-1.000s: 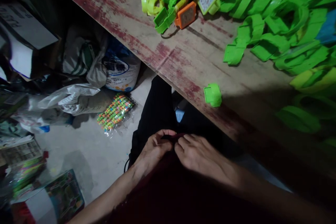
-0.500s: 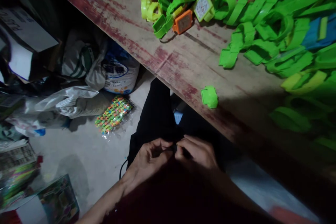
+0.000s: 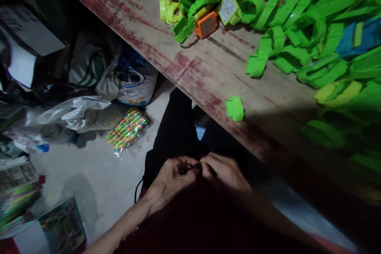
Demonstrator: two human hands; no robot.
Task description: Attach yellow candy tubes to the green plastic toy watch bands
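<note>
Over my lap, my left hand (image 3: 174, 176) is closed, its thumb and fingers pinched around a small dark piece (image 3: 196, 165) whose kind I cannot make out. My right hand (image 3: 224, 170) meets it from the other side, fingertips pressed together at the end of that piece. Much of the piece is hidden by the fingers. Near the table edge, beyond my hands, lies a single bright green plastic part (image 3: 235, 108), squarish and apart from the others. Farther back is a pile of green plastic toy watches (image 3: 306, 31), with an orange one (image 3: 206, 25) and a yellow one (image 3: 229, 8) at its near side.
The worn wooden table (image 3: 166, 55) runs diagonally, its edge just above my legs. On the floor at left are a clear bag of colourful small pieces (image 3: 127, 129), a white-and-blue sack (image 3: 135, 81), plastic bags (image 3: 86, 113) and cardboard boxes (image 3: 32, 27).
My hands have shifted slightly, and more of the dark piece shows between the fingertips. The view has moved a little, so the table items appear slightly farther left.
</note>
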